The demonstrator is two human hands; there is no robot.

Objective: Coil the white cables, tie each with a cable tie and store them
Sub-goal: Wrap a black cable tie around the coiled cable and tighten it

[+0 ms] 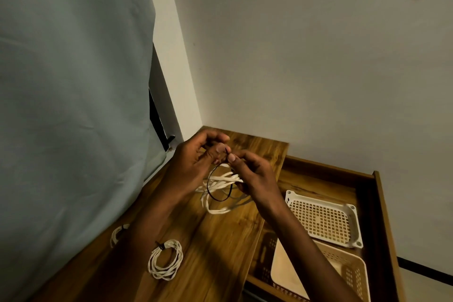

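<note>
A loose coil of white cable (221, 185) hangs between my hands above the wooden table (220, 240). A thin black cable tie (218, 187) loops around its strands. My left hand (196, 162) and my right hand (252, 174) pinch the tie's two ends together at the top of the loop, fingertips touching. A finished coil (166, 260), bound with a dark tie, lies on the table near the front. Another tied coil (117, 234) lies to its left, partly hidden by my left forearm.
To the right, an open wooden drawer (382, 203) holds a cream perforated tray (323, 218) and a beige perforated basket (353, 274). A grey-green curtain (73, 105) hangs at the left. White walls meet in the corner behind the table.
</note>
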